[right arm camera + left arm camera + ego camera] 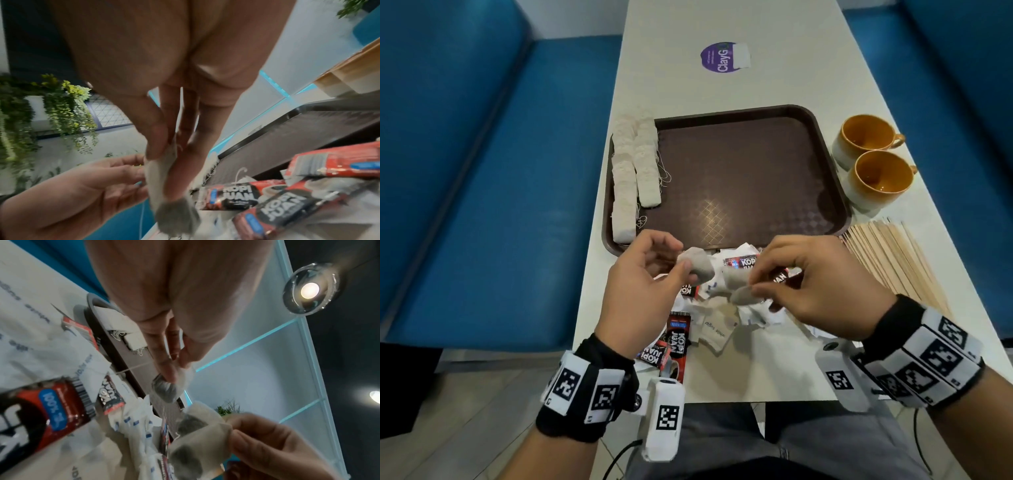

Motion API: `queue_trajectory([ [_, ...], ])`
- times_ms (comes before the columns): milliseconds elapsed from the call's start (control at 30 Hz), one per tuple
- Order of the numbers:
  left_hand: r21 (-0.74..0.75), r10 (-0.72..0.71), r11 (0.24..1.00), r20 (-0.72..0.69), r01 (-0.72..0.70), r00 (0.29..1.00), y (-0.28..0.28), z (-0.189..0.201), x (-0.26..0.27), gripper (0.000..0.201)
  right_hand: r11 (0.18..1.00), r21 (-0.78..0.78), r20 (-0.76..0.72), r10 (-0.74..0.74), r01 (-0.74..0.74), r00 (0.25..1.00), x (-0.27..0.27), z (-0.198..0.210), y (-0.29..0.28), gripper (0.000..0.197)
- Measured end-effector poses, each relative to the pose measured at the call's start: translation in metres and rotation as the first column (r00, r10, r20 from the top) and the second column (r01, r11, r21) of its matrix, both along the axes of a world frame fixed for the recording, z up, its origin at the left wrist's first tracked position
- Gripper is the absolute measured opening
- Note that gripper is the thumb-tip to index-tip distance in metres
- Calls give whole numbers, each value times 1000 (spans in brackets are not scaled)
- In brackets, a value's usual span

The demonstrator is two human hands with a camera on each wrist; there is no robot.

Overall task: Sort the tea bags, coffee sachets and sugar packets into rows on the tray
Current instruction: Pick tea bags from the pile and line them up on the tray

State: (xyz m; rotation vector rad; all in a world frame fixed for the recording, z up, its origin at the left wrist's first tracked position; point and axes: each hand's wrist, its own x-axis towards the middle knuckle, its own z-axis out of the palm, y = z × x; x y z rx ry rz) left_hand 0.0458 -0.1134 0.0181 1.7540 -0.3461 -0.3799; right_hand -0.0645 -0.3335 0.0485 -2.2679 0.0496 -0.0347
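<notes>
Two tea bags are held just above the mixed pile at lower centre of the head view — one pinched by the left hand (643,274) between thumb and fingertips, the left tea bag (697,268), and one pinched at its corner by the right hand (811,284), the right tea bag (744,295), hanging with its filled end down. A thin string (131,369) is seen running from the left hand's pinch down to the pile.

The tray (750,178) lies directly beyond both hands, toward the top of the frame. The tea-bag rows (635,174) — two, their long axes running from lower to upper frame — sit along its left edge, so the left hand is judged the nearer. Overlapping bags prevent an exact count; roughly ten are laid.

In the pile (722,308) about five coffee sachets are visible; the white sugar packets cannot be counted. At right stand two cups (873,157) and a bundle of wooden stirrers (893,263) on the bench (739,27).
</notes>
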Motion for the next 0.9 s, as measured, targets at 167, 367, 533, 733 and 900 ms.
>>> queue_trajectory([
  [167,88,-150,988,323,128,934,-11,10,-10,26,978,-61,-41,199,-201,979,2,-2,10,7],
  [367,295,-388,916,472,272,791,-12,10,-14,22,982,-79,-1,173,-172,985,6,2,8,7],
  [533,313,-409,902,398,298,821,-11,9,-14,12,981,-88,12,176,-174,984,6,3,8,6],
  [733,166,-145,978,112,126,983,-10,3,-9,14,990,-103,110,102,-91,989,6,9,6,4],
  [900,46,-58,997,-69,61,996,-6,-2,-2,14,994,21,66,104,-106,992,3,19,7,11],
])
